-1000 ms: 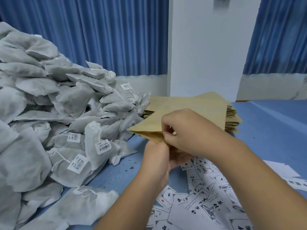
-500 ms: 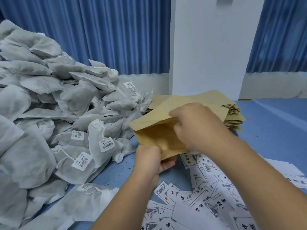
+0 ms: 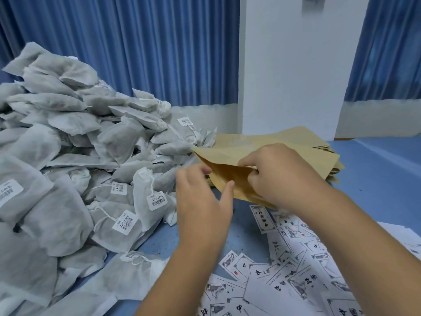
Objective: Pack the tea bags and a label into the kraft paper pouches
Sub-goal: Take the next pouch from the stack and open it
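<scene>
A kraft paper pouch (image 3: 227,176) is held above the table with its mouth pulled open toward the left. My right hand (image 3: 280,172) pinches the pouch's upper edge. My left hand (image 3: 200,201) is at the mouth, thumb against the lower flap and fingers spread, loosely curved. A big heap of grey-white tea bags (image 3: 75,169) with barcode tags fills the left side. Printed paper labels (image 3: 296,277) lie scattered under my forearms at the lower right.
A stack of flat kraft pouches (image 3: 314,142) lies behind my hands on the blue table (image 3: 376,179). A white pillar (image 3: 293,65) and blue curtains stand at the back.
The pouch's mouth has been pulled wider open. My left hand rose from under the pouch to its mouth and loosened, while my right hand kept its pinch on the upper edge.
</scene>
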`<action>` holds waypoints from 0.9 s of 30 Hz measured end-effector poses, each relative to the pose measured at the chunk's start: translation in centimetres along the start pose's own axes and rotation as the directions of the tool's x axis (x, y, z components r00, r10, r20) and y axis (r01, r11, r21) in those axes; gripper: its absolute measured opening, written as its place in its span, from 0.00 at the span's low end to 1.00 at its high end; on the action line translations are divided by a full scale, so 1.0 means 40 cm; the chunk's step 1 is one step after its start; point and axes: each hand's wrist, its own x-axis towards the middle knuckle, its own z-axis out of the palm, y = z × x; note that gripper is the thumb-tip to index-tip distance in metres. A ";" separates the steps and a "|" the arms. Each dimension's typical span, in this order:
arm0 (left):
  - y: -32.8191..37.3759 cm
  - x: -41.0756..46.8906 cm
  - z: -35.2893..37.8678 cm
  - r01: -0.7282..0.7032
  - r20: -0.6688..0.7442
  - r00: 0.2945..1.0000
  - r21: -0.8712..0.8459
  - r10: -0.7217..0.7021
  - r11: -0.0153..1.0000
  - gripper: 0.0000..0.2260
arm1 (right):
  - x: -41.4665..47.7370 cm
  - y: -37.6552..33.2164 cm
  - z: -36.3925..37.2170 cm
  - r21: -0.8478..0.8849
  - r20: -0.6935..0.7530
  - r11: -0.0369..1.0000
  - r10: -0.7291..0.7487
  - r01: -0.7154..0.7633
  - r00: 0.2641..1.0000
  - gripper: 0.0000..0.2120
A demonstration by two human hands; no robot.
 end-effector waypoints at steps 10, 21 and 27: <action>0.072 0.064 -0.013 -0.798 0.754 0.533 0.296 0.384 0.526 0.26 | -0.012 0.009 -0.052 0.005 0.056 0.998 -0.059 0.059 0.997 0.13; 0.115 0.162 0.031 -0.695 0.884 0.458 0.288 0.097 0.659 0.10 | -0.001 0.040 -0.090 0.050 -0.205 0.999 0.000 0.011 0.979 0.14; 0.102 0.109 0.017 -0.767 0.836 0.477 0.246 0.271 0.593 0.04 | -0.007 0.049 -0.098 0.053 -0.227 0.999 0.013 -0.001 0.974 0.14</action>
